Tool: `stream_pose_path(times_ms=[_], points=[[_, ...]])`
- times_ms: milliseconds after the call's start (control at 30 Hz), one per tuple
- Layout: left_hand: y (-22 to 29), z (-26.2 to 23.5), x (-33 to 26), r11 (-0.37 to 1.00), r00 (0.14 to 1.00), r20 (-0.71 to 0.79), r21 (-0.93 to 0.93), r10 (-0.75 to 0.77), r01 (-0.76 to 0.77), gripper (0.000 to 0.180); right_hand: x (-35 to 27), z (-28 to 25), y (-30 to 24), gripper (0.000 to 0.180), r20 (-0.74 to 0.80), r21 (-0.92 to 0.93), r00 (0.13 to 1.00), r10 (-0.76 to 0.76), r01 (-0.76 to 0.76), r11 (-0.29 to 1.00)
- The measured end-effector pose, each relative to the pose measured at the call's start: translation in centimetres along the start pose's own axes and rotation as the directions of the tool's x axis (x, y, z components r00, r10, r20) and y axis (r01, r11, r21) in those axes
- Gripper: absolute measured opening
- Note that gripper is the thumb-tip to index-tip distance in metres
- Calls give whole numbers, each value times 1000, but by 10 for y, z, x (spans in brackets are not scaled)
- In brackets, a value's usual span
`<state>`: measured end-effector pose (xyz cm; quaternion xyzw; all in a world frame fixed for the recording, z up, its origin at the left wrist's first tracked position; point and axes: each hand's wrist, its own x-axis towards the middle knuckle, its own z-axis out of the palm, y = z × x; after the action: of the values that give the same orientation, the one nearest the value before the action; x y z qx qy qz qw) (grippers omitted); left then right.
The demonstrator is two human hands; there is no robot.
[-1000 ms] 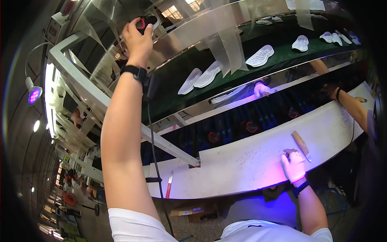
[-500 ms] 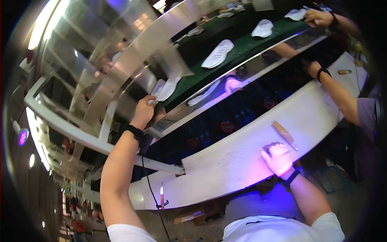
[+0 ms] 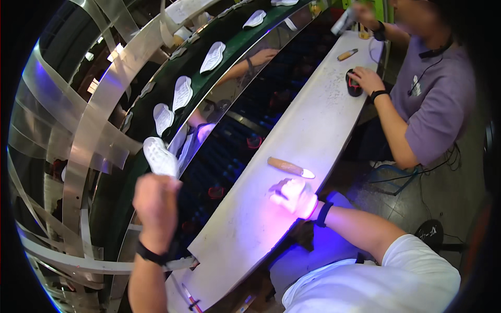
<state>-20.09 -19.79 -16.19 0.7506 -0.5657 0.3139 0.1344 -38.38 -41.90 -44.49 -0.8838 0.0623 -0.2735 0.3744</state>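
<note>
My left hand [image 3: 156, 204] is raised at the edge of the green conveyor belt [image 3: 236, 43], fist closed on the lower end of a white shoe sole [image 3: 159, 155] that sticks up above the knuckles. Under violet light, my right hand [image 3: 294, 196] rests on the long white worktable [image 3: 245, 219] with its fingers curled and nothing visible in them. A wooden-handled tool with a short blade [image 3: 290, 167] lies on the table just beyond that hand.
Several more white soles [image 3: 213, 56] ride on the belt, with curved metal rails [image 3: 99, 120] to its left. A co-worker in a purple shirt [image 3: 430, 94] sits at the far end of the table, one hand [image 3: 365, 79] on a dark object.
My left arm has come down from the overhead rail to the belt and now grips a white sole. The view has tilted downward. My right hand stays on the table.
</note>
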Motion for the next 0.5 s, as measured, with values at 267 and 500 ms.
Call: stream_pose_path(times_ms=[267,500], points=[[101,121,-137,776,925,364,-551,-106,306,25,15,-2,-21,60,118,13,992,-44,43,999],[-122,201,-236,415,408,77,140,-910,899,35,21,-4,-17,29,316,-223,924,-215,293,930]])
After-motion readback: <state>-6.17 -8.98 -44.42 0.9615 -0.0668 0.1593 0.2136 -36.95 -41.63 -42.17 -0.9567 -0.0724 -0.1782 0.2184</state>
